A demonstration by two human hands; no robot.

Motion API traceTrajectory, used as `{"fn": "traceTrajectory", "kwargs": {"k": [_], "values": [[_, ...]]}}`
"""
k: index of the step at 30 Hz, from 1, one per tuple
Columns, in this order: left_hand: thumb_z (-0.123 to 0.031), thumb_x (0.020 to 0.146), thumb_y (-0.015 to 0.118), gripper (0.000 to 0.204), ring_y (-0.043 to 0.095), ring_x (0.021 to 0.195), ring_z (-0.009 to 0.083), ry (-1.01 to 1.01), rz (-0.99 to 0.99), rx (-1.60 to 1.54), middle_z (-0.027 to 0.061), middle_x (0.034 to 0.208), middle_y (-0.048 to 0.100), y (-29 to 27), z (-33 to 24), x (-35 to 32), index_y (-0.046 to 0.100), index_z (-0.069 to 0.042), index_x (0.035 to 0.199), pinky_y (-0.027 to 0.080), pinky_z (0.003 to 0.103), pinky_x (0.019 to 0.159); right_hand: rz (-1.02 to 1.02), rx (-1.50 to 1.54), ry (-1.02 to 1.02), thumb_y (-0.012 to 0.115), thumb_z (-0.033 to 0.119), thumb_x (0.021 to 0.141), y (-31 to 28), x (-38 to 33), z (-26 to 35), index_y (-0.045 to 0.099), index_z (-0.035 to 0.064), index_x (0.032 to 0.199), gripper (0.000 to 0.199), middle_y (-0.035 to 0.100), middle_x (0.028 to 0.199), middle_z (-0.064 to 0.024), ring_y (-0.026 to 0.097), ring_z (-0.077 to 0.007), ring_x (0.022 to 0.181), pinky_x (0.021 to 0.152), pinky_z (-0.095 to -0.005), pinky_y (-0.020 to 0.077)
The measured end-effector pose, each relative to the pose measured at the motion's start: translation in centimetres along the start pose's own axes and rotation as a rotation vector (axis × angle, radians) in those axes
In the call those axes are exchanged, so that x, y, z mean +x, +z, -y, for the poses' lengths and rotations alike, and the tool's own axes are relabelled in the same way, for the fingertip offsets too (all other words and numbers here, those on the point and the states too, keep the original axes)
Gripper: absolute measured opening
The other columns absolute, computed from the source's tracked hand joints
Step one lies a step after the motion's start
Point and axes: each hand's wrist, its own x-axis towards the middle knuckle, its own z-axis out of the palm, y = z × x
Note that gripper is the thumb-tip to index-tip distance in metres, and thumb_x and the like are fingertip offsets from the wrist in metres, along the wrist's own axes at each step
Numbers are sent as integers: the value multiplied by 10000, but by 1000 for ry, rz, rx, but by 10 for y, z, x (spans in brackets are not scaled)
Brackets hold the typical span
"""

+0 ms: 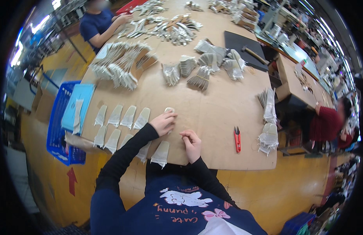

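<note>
Two rows of pale tapered pieces with frayed white fabric ends lie on the brown-covered table, on the left side. My left hand is at the right end of the far row, its fingers bent over another tapered piece; the hand covers most of it. Just to the right and nearer, my right hand hovers with thumb and fingers pinched together; whatever they may hold is too small to make out. In front of it, toward the table edge, rests the end piece of the near row.
Red thread snips lie at right, near stacked pieces. Farther off are bundles, a large stack and a hammer on a black board. A blue crate stands left. A co-worker works at far left.
</note>
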Motion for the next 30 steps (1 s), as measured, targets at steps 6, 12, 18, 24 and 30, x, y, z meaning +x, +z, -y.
{"fn": "traceTrajectory", "kwargs": {"k": [6, 12, 18, 24, 30], "values": [[-188, 872, 684, 288, 436, 1347, 346, -178, 125, 224, 141, 1380, 526, -25, -26, -18, 619, -83, 1132, 349, 551, 1092, -5, -7, 33, 535, -75, 912, -1, -1, 0, 672, -25, 990, 165, 616, 1009, -49, 581, -113, 894, 802, -227, 463], [-25, 834, 658, 360, 603, 1182, 325, -188, -266, -165, 161, 1244, 632, -17, -98, -20, 631, -42, 1192, 476, 391, 998, -136, -18, -99, 575, -49, 913, -22, -15, 4, 657, -16, 1069, 180, 627, 1017, -56, 596, -113, 890, 815, -236, 490], [-134, 884, 673, 114, 698, 787, 279, -275, -150, -465, 144, 863, 700, 76, -173, -17, 701, -48, 953, 543, 336, 704, -9, -346, -14, 731, 144, 837, -76, 23, 35, 538, 64, 1321, 527, 565, 1182, -132, 586, -253, 1069, 885, -326, 496], [-226, 850, 724, 144, 660, 620, 263, -111, -239, -10, 83, 695, 669, 109, -175, -11, 667, -97, 822, 507, 381, 560, -13, -799, -426, 750, 293, 824, -55, 142, 52, 511, 162, 1382, 620, 407, 1383, -216, 372, -403, 1307, 1092, -519, 318], [-235, 849, 732, 155, 650, 586, 259, -137, -227, -45, 74, 646, 646, 105, -180, -6, 661, -103, 810, 497, 382, 543, 37, -1403, -467, 737, 408, 813, -19, 242, 30, 578, 282, 1308, 535, 289, 1564, -16, 151, -415, 1467, 1030, -791, 178]]}}
